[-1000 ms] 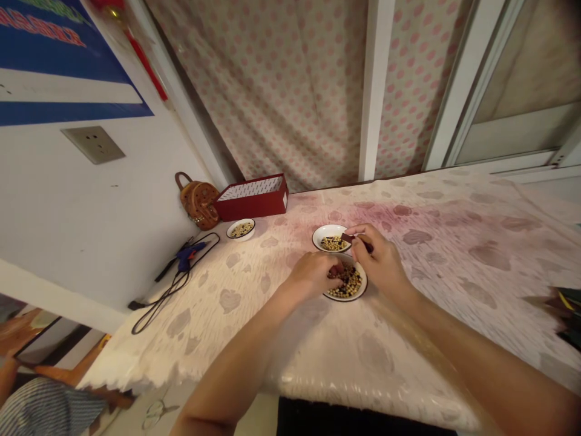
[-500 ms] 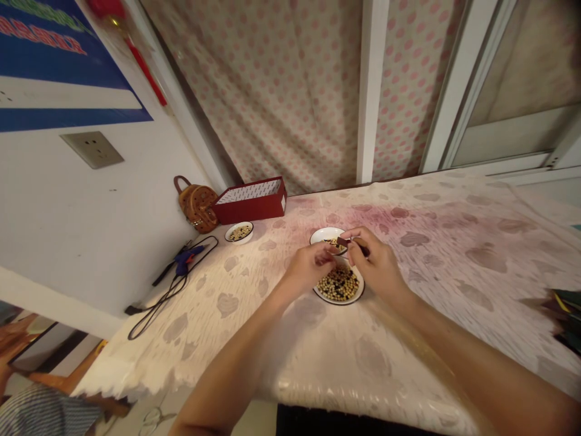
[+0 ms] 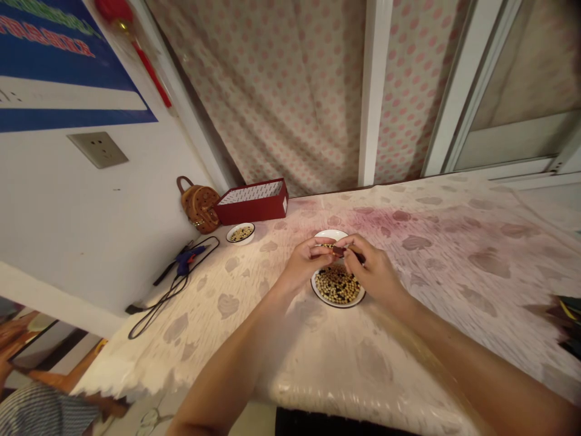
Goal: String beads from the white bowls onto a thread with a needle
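Observation:
My right hand [image 3: 370, 263] pinches a small dark brown flat piece [image 3: 339, 251] whose exact kind I cannot make out. Its tip points left, toward the fingertips of my left hand [image 3: 307, 259]. Those left fingers are drawn together at the tip; what lies between them is too small to tell. Just below both hands rests a white, dark-rimmed plate of yellow and black beans [image 3: 338, 284]. Behind the hands a second white bowl [image 3: 331, 234] is partly covered by my fingers, with some beans showing in it.
Farther left stands a small bowl of mixed beans [image 3: 240, 233], near an open red box [image 3: 254, 206] and a brown mini backpack [image 3: 200, 207]. A blue glue gun [image 3: 188, 259] with its black cord lies by the wall. Dark objects [image 3: 567, 324] sit at the right edge.
My left fingertips have risen from over the bean plate and come up to the tip of the brown piece. My right hand has lowered slightly, still holding that piece.

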`<state>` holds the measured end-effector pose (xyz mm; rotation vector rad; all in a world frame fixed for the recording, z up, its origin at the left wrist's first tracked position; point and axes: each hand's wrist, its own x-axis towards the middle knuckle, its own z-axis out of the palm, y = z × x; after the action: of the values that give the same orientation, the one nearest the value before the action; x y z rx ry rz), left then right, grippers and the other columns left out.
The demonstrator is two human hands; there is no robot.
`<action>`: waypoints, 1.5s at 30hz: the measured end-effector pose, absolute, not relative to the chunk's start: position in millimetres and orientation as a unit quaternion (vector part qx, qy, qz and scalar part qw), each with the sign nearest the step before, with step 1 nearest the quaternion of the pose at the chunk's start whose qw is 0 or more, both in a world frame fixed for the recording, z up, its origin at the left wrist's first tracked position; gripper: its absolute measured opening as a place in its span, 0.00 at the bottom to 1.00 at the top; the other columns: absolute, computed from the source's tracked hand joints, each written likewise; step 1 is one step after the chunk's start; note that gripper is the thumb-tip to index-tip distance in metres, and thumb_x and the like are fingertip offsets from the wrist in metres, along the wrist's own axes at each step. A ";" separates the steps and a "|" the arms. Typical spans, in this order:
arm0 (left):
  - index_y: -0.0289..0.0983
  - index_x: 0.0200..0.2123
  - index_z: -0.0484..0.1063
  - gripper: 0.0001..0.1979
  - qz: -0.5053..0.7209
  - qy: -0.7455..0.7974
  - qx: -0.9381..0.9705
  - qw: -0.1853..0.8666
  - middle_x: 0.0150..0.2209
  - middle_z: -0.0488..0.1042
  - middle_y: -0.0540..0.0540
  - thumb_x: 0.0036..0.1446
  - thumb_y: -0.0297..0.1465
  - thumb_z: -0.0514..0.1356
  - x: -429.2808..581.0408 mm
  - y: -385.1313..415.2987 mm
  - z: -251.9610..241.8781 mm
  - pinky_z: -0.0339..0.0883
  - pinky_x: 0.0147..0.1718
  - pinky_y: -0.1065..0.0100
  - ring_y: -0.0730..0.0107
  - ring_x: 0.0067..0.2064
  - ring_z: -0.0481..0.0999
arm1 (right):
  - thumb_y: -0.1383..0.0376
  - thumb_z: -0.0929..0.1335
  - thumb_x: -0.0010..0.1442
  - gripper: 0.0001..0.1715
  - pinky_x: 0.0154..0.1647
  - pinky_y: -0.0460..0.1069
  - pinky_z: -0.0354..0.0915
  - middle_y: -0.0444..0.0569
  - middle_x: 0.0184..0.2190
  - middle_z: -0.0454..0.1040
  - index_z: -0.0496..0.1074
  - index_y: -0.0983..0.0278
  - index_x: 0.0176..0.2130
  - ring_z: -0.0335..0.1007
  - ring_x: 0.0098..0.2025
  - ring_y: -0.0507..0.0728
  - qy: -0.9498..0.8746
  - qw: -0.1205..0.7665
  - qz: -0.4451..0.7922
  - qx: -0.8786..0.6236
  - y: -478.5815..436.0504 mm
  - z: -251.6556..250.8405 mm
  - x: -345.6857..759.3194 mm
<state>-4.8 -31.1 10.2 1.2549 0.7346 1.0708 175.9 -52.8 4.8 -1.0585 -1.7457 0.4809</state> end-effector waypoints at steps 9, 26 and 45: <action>0.35 0.46 0.76 0.24 0.473 0.319 0.550 0.610 0.36 0.82 0.46 0.46 0.34 0.76 -3.5 -30.9 8.1 0.71 0.48 0.63 0.68 0.38 0.81 | 0.64 0.61 0.65 0.10 0.28 0.49 0.61 0.41 0.22 0.72 0.70 0.60 0.43 0.69 0.23 0.54 -0.729 0.490 0.192 -0.438 -53.2 6.4 175.6; 0.37 0.47 0.78 0.15 0.448 0.430 0.716 0.320 0.49 0.81 0.42 0.58 0.21 0.60 4.5 -12.4 -4.2 0.74 0.47 0.64 0.67 0.44 0.80 | 0.63 0.62 0.63 0.11 0.31 0.50 0.62 0.47 0.29 0.79 0.72 0.60 0.42 0.74 0.27 0.57 -0.655 0.542 0.158 -0.503 -49.8 8.8 178.7; 0.39 0.33 0.79 0.08 0.222 0.392 0.880 0.152 0.33 0.82 0.47 0.52 0.21 0.64 7.6 -46.0 12.1 0.68 0.35 0.65 0.64 0.34 0.79 | 0.65 0.62 0.64 0.10 0.28 0.50 0.60 0.44 0.23 0.75 0.72 0.60 0.41 0.71 0.24 0.56 -0.652 0.542 0.156 -0.507 -52.2 13.3 179.9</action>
<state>7.6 -46.0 12.1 2.5249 1.1262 0.6370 179.9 -52.2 13.3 -1.2036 -1.5492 0.3707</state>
